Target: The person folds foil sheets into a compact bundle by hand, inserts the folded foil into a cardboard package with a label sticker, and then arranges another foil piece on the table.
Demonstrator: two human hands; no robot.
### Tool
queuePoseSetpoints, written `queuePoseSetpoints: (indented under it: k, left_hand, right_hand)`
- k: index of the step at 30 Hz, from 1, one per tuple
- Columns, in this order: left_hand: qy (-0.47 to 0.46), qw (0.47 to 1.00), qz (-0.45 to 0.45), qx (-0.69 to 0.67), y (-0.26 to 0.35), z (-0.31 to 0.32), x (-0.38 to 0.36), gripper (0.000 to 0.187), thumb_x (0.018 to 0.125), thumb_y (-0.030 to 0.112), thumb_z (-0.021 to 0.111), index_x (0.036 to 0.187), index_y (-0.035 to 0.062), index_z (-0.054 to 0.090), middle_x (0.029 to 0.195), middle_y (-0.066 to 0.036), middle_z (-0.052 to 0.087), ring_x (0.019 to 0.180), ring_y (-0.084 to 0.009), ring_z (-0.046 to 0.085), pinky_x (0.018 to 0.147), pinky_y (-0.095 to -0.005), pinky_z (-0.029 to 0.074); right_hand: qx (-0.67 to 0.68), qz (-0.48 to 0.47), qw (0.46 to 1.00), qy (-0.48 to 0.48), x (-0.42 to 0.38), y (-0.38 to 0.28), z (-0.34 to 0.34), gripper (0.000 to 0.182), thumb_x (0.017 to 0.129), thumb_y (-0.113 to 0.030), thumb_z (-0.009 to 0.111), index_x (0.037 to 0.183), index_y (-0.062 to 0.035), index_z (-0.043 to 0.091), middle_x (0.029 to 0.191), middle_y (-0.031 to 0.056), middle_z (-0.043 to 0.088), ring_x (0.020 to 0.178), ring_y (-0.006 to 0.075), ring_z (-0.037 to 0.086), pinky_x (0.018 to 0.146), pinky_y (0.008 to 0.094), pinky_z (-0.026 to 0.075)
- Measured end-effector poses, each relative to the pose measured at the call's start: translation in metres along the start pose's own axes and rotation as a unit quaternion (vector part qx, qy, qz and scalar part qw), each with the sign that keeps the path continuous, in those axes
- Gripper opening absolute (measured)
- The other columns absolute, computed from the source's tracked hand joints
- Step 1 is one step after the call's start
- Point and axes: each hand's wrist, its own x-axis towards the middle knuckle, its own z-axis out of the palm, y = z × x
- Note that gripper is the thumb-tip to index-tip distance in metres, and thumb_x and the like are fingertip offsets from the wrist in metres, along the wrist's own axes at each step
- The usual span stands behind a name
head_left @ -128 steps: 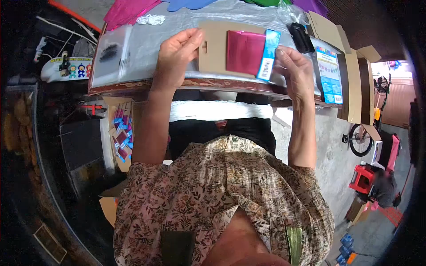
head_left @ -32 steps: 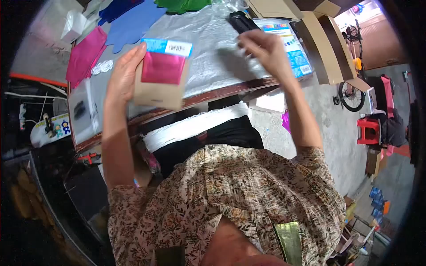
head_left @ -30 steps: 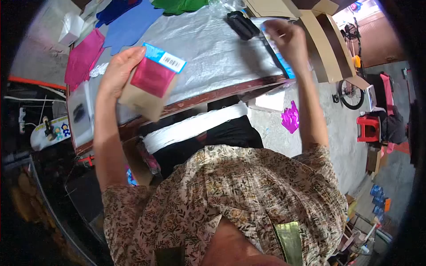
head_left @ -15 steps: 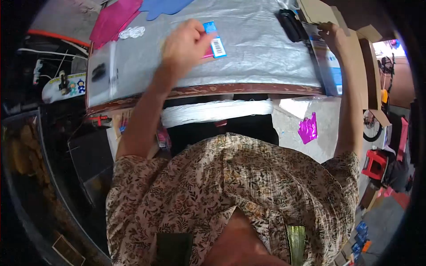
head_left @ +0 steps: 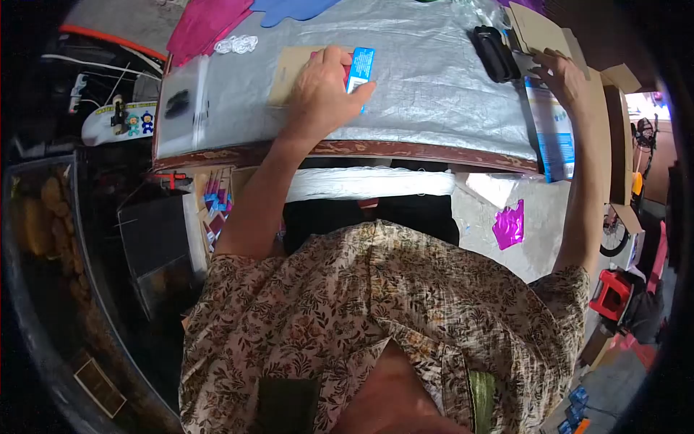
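Observation:
My left hand (head_left: 322,90) is over the silvery table cover, its fingers bent onto a small pink packet with a blue-and-white label (head_left: 361,69). The thumb reaches across the lower part of the label. Under and beside this hand lies a flat tan card (head_left: 284,76), partly covered by it. My right hand (head_left: 567,79) is at the table's right side, at the cardboard box flaps (head_left: 538,32), fingers curled; what they grip is hidden. Just below it stands a blue-and-white printed package (head_left: 555,141). A black tray (head_left: 496,54) lies to the left of my right hand.
Magenta (head_left: 199,32) and blue sheets (head_left: 293,9) lie at the table's far left, near a bundle of white bands (head_left: 236,45). Clear plastic (head_left: 184,108) covers the left end. White strands (head_left: 369,182) hang below the wooden edge (head_left: 361,148). Magenta foil (head_left: 509,225) is on the floor.
My left hand has come down onto the packet, and the tan card now shows beneath it. My right hand stays by the box flaps. The whole view has shifted slightly.

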Motion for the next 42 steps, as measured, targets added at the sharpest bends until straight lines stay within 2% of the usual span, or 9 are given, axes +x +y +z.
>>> queuePoseSetpoints:
  k: [11, 15, 18, 21, 23, 25, 27, 31, 42]
  left_hand:
    - [-0.006, 1.000, -0.010, 0.001, 0.003, 0.000, -0.001, 0.041, 0.077, 0.028, 0.080, 0.100, 0.0043, 0.056, 0.091, -0.014, 0.065, 0.089, -0.0349, 0.064, 0.078, -0.0464, 0.050]
    - [0.000, 1.000, -0.015, -0.015, 0.001, -0.001, -0.001, 0.041, 0.076, 0.028, 0.080, 0.099, 0.0039, 0.056, 0.089, -0.014, 0.064, 0.086, -0.0353, 0.064, 0.077, -0.0456, 0.050]
    - [0.009, 0.999, -0.030, -0.018, -0.003, 0.002, 0.001, 0.038, 0.076, 0.026, 0.080, 0.096, 0.0043, 0.058, 0.083, -0.013, 0.064, 0.079, -0.0340, 0.065, 0.072, -0.0447, 0.051]
    - [0.017, 0.999, -0.024, -0.034, -0.008, 0.003, 0.001, 0.035, 0.076, 0.027, 0.080, 0.093, 0.0047, 0.059, 0.077, -0.012, 0.064, 0.074, -0.0332, 0.065, 0.068, -0.0445, 0.051]
    - [0.014, 0.998, -0.006, -0.061, -0.007, 0.006, 0.006, 0.034, 0.076, 0.027, 0.080, 0.091, 0.0049, 0.059, 0.074, -0.011, 0.063, 0.071, -0.0328, 0.064, 0.066, -0.0444, 0.051]
    - [-0.013, 0.998, -0.017, -0.062, -0.010, 0.004, 0.008, 0.032, 0.077, 0.026, 0.080, 0.092, 0.0041, 0.063, 0.070, -0.007, 0.062, 0.064, -0.0231, 0.064, 0.060, -0.0382, 0.051]
    - [-0.028, 0.998, -0.009, -0.048, -0.004, 0.003, 0.013, 0.030, 0.078, 0.026, 0.079, 0.091, 0.0038, 0.063, 0.070, -0.008, 0.063, 0.064, -0.0244, 0.064, 0.060, -0.0384, 0.051]
    - [-0.052, 0.999, -0.002, 0.011, -0.003, -0.004, 0.020, 0.025, 0.079, 0.024, 0.075, 0.085, 0.0029, 0.064, 0.069, -0.011, 0.064, 0.065, -0.0288, 0.066, 0.061, -0.0395, 0.051]
    - [0.011, 0.992, 0.022, 0.126, 0.009, 0.010, 0.010, 0.015, 0.078, 0.013, 0.064, 0.075, -0.0009, 0.066, 0.072, -0.022, 0.067, 0.067, -0.0394, 0.067, 0.062, -0.0466, 0.055]
  right_hand:
    - [-0.015, 0.003, 1.000, -0.027, 0.007, -0.005, -0.013, 0.022, 0.084, -0.009, 0.069, 0.106, -0.0112, 0.072, 0.102, 0.0112, 0.070, 0.094, 0.0324, 0.067, 0.079, 0.0405, 0.055]
    - [0.103, -0.020, 0.982, 0.157, -0.003, -0.046, -0.051, 0.018, 0.093, -0.013, 0.065, 0.109, -0.0072, 0.070, 0.104, 0.0063, 0.067, 0.088, 0.0203, 0.067, 0.076, 0.0314, 0.052]
    - [0.346, 0.029, 0.895, 0.282, -0.008, -0.099, -0.075, 0.017, 0.095, -0.010, 0.065, 0.111, -0.0052, 0.069, 0.098, 0.0027, 0.068, 0.082, 0.0109, 0.064, 0.071, 0.0248, 0.051]
    - [0.522, 0.075, 0.793, 0.304, -0.018, -0.140, -0.060, 0.013, 0.096, -0.009, 0.064, 0.108, -0.0030, 0.068, 0.091, 0.0017, 0.067, 0.079, 0.0078, 0.062, 0.067, 0.0230, 0.051]
    - [0.579, 0.070, 0.780, 0.226, -0.018, -0.156, -0.041, 0.011, 0.097, -0.010, 0.063, 0.104, -0.0033, 0.067, 0.085, 0.0011, 0.066, 0.075, 0.0070, 0.062, 0.065, 0.0228, 0.051]
    - [0.585, 0.132, 0.784, 0.161, -0.022, -0.174, -0.017, 0.012, 0.097, -0.012, 0.064, 0.101, -0.0017, 0.066, 0.083, 0.0012, 0.065, 0.073, 0.0078, 0.061, 0.064, 0.0242, 0.050]
    - [0.437, 0.117, 0.886, 0.106, -0.027, -0.174, 0.008, 0.016, 0.095, -0.014, 0.065, 0.102, -0.0001, 0.065, 0.084, 0.0046, 0.067, 0.071, 0.0094, 0.060, 0.064, 0.0258, 0.050]
    - [0.366, 0.090, 0.923, 0.069, -0.030, -0.188, 0.001, 0.017, 0.093, -0.013, 0.067, 0.104, 0.0001, 0.067, 0.089, 0.0095, 0.070, 0.069, 0.0132, 0.060, 0.065, 0.0268, 0.050]
    - [0.392, 0.006, 0.918, 0.062, -0.015, -0.236, 0.002, 0.016, 0.088, -0.009, 0.068, 0.101, -0.0014, 0.072, 0.088, 0.0163, 0.068, 0.071, 0.0256, 0.065, 0.066, 0.0342, 0.051]
